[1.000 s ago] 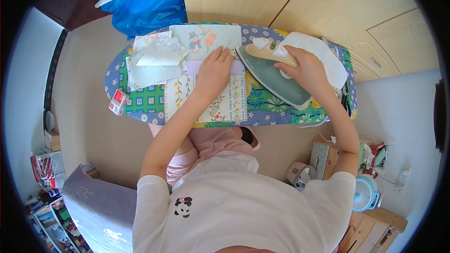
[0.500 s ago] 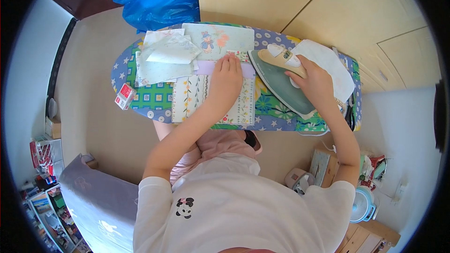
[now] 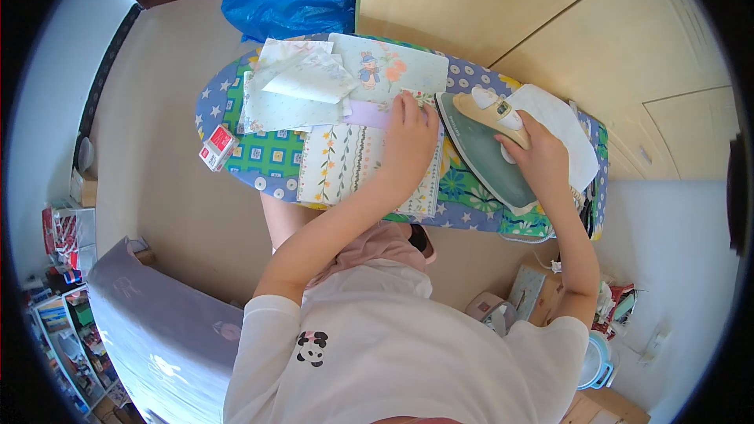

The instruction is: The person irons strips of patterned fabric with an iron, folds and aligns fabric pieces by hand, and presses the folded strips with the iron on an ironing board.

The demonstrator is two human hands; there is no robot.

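My left hand point(image 3: 411, 143) lies over a floral-patterned sheet point(image 3: 338, 161) and the end of a lilac strip point(image 3: 367, 114), fingers stretched out and slightly apart. What is under the fingertips is partly hidden. A small flowered edge point(image 3: 419, 97) shows beside them. My right hand point(image 3: 540, 145) is wrapped round the beige handle of a green-grey iron point(image 3: 491, 149). The iron rests on the ironing board point(image 3: 263, 153), just right of the sheet. Above the strip lies a pale sheet with a rabbit print point(image 3: 393, 67).
Several loose pale sheets point(image 3: 294, 90) overlap on the board's left. A small red-and-white box point(image 3: 219, 148) sits at its left edge. White cloth or paper point(image 3: 558, 133) lies behind the iron. Wooden cabinets point(image 3: 471, 8) and a blue bag point(image 3: 287, 0) stand beyond.
The view has shifted, so the board appears a little further right. My left hand has moved slightly right, its fingers now more spread. The iron stays in my right hand beside the sheet.
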